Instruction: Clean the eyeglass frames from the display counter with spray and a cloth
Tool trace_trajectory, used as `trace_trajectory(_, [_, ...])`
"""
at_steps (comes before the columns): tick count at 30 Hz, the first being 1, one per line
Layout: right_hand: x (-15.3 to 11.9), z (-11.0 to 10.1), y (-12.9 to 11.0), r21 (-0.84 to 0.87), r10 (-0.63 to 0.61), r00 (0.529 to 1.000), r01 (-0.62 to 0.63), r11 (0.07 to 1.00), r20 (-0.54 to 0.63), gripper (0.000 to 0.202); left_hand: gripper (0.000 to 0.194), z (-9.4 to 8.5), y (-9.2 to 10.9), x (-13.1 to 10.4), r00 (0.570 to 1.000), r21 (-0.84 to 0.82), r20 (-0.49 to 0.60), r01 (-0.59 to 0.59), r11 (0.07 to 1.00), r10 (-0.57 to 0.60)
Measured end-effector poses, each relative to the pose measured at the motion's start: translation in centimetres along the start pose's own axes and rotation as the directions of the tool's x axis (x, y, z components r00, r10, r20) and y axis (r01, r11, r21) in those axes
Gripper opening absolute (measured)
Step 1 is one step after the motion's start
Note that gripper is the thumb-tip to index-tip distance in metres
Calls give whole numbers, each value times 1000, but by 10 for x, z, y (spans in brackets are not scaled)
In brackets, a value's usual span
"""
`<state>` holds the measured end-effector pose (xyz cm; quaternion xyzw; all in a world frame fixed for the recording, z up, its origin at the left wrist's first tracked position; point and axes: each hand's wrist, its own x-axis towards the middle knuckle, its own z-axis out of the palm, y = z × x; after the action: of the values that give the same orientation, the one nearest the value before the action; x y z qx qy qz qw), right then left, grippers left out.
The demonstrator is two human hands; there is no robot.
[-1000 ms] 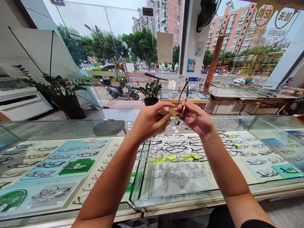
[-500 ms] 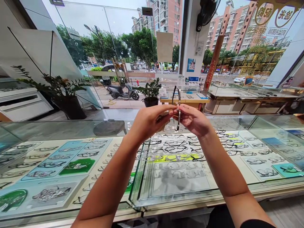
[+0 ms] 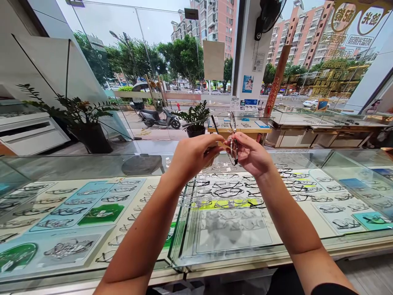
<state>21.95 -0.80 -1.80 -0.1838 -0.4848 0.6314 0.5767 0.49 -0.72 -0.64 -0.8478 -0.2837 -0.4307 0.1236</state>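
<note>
A pair of eyeglasses (image 3: 232, 123) with thin rims is held up above the glass counter, its lenses one above the other and seen at an angle. My right hand (image 3: 253, 155) pinches the middle of the frame between thumb and fingers. From the other side, my left hand (image 3: 196, 153) is closed, its fingertips meeting the eyeglasses close to the right fingertips. A dark temple arm sticks up above the left fingers. Something small and yellowish shows at the left fingertips, too small to name. Fingers hide the bridge of the frame.
Below my arms is a glass display case (image 3: 233, 246) with rows of eyeglasses inside. Green trays (image 3: 101, 214) and blue trays lie at the left. Behind the counter are a dark round stool (image 3: 143, 164), a potted plant (image 3: 92, 131), a smaller plant (image 3: 195, 119) and large windows.
The eyeglasses have turned from nearly edge-on, so their lenses now show more. The dark temple arm has swung to the left. Both hands stay nearly in place.
</note>
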Motion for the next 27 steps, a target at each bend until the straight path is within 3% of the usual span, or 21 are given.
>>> trace_trajectory(9, [2,-8,-10,77,-144,971,161,984,-190,6,24,-5,2,-2,990,34,1,139,990,-139])
trace_trajectory(13, [4,-8,-11,96,-275,935,302,948,-224,7,24,-2,5,-1,974,43,-41,224,974,-223])
trace_trajectory(17, [4,-8,-11,51,-308,929,324,945,-206,9,22,-2,13,0,961,-50,-3,277,960,-278])
trace_trajectory(20, [1,-11,-13,26,-303,933,314,949,-193,10,27,-14,23,-1,958,-192,59,285,939,-279])
trace_trajectory(23, [-4,-12,-17,46,-291,944,301,952,-157,11,34,-35,29,-3,938,-235,88,346,909,-334])
trace_trajectory(25, [-9,-9,-19,22,-293,949,297,955,-112,13,32,-49,21,-8,914,-215,123,406,888,-388])
trace_trajectory(27, [-14,-4,-22,-29,-312,946,311,950,-81,15,33,-58,1,-19,883,-162,163,464,871,-440])
